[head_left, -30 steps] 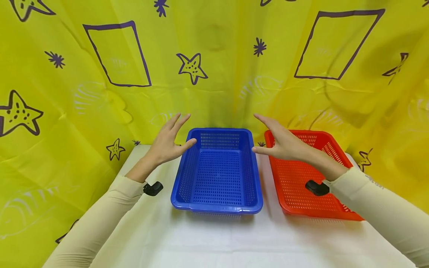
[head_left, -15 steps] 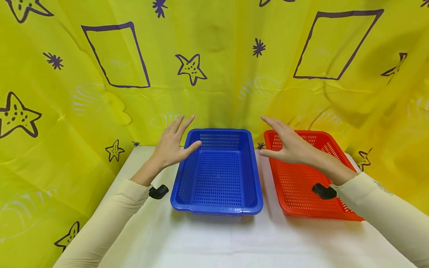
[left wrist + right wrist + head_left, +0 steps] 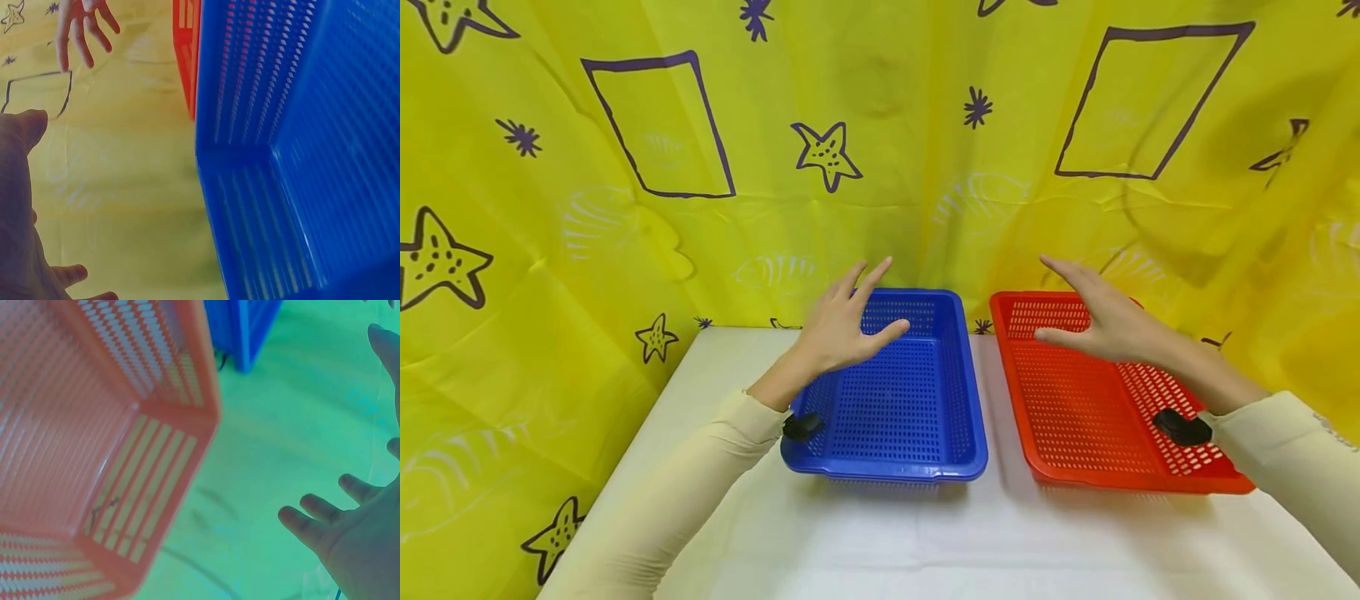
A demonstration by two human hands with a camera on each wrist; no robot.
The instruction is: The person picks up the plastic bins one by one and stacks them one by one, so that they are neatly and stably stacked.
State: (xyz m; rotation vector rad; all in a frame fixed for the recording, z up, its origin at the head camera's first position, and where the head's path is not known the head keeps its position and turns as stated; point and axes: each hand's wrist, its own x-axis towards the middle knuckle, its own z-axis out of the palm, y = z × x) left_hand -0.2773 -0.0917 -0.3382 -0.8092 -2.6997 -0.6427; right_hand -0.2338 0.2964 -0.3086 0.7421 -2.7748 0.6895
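My left hand (image 3: 842,329) hovers over the left side of the blue basket (image 3: 887,467), fingers spread and holding nothing. Over the red basket (image 3: 1105,477) my right hand (image 3: 1097,317) is held up the same way, its thumb apart from the fingers and its palm turned inward. Both baskets are shallow plastic ones with perforated walls, and no items show inside them. In the left wrist view the left hand (image 3: 25,206) is beside the blue basket's wall, apart from it. The right wrist view has the right hand (image 3: 356,531) apart from the red basket (image 3: 209,419).
The baskets stand side by side on a white-covered table (image 3: 820,533), a narrow gap between them. A yellow curtain (image 3: 895,225) with starfish and fish drawings hangs right behind and along the left. Small black devices (image 3: 1182,427) sit at both cuffs.
Both hands have moved to the right, the left from beside the blue basket to over it, the right from the gap between the baskets to over the red one. The baskets stay put.
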